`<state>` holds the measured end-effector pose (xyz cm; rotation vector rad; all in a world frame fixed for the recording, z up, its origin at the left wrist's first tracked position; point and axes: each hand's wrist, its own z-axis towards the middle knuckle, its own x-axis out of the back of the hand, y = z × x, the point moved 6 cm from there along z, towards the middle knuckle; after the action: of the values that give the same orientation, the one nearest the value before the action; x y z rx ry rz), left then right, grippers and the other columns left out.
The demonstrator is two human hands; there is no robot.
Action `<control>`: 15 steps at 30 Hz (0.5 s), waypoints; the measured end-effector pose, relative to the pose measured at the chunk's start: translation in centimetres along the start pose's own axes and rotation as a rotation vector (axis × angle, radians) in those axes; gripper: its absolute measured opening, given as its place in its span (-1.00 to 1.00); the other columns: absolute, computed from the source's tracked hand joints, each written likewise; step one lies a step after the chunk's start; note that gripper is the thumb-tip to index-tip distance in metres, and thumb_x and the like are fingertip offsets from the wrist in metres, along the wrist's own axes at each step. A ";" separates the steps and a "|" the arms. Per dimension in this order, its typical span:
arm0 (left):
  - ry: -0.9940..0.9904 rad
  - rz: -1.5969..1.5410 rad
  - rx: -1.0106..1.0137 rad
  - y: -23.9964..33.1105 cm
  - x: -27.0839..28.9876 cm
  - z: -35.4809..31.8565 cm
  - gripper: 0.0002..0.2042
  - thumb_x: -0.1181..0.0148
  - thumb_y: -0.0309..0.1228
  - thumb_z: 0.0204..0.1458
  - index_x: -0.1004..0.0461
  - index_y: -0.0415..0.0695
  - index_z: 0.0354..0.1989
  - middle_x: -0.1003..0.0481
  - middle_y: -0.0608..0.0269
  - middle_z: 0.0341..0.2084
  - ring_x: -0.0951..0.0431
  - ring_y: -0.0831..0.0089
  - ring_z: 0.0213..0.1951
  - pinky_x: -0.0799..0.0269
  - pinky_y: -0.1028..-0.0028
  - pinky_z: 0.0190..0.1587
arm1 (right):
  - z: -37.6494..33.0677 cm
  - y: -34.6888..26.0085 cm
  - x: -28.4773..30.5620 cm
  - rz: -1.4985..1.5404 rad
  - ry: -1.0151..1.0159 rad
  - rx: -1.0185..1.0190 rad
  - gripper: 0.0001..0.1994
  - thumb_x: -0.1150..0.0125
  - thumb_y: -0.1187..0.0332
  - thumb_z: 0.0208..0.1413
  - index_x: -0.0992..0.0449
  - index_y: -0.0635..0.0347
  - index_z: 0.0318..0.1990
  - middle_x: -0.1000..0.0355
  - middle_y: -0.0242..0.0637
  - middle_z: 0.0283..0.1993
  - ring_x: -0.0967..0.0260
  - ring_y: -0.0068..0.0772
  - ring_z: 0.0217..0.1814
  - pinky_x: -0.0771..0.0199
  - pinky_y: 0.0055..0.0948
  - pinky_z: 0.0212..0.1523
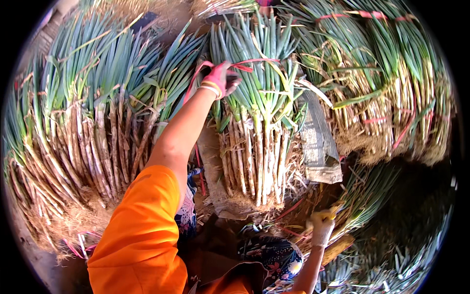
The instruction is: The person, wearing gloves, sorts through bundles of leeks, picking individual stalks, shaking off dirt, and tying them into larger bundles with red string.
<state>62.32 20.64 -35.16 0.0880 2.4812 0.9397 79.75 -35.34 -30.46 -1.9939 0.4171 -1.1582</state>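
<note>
A bundle of long green onions lies in front of me, leaves pointing away and roots toward me. A red plastic strap runs across its leaves. My left hand, in a pink glove with dark fingertips, is closed on the strap at the bundle's left side; the fingers are slightly blurred. One end of the strap trails down beside my forearm. Low on the right, my right hand wears a pale glove with yellowish fingers. It is curled closed beside some smaller green onions; what it holds is hidden.
Loose green onions are heaped at left. Several strapped bundles lie at far right. A grey printed sheet lies beside the middle bundle. Cut leaves cover the lower right, near a piece of wood.
</note>
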 end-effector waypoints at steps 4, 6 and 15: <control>0.006 0.116 -0.065 0.2 0.5 1.2 -0.56 -0.16 0.10 0.03 -0.50 -0.08 -0.35 -0.43 0.30 -0.60 -0.42 0.50 -0.63 -0.31 0.57 -0.65 | 8.2 -13.1 -5.9 0.694 0.105 0.065 -0.80 -0.25 0.50 0.03 -0.39 0.25 -0.21 -0.45 -0.28 -0.34 -0.48 -0.40 -0.43 -0.57 -0.46 -0.39; -0.080 0.175 -0.128 -0.1 0.7 3.9 -0.63 -0.13 0.03 0.08 -0.53 -0.06 -0.35 -0.37 0.37 -0.65 -0.33 0.54 -0.66 -0.18 0.54 -0.69 | 11.5 -19.0 -9.5 0.853 0.098 0.149 -0.83 -0.30 0.50 -0.02 -0.39 0.26 -0.35 -0.43 -0.23 -0.37 -0.47 -0.41 -0.39 -0.62 -0.46 -0.32; -0.266 0.183 -0.050 0.3 1.0 3.2 -0.78 -0.08 -0.21 0.11 -0.38 -0.05 -0.48 -0.28 0.44 -0.73 -0.21 0.62 -0.74 0.03 0.56 -0.70 | 17.6 -23.9 -27.4 1.039 -0.137 0.157 -0.81 -0.24 0.47 0.00 -0.47 0.38 -0.24 -0.48 -0.13 -0.28 -0.49 -0.33 -0.38 -0.64 -0.37 -0.30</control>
<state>62.94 23.07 -37.44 0.4033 2.2307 0.9929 77.72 4.87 -33.40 -1.3643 1.0774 -0.3689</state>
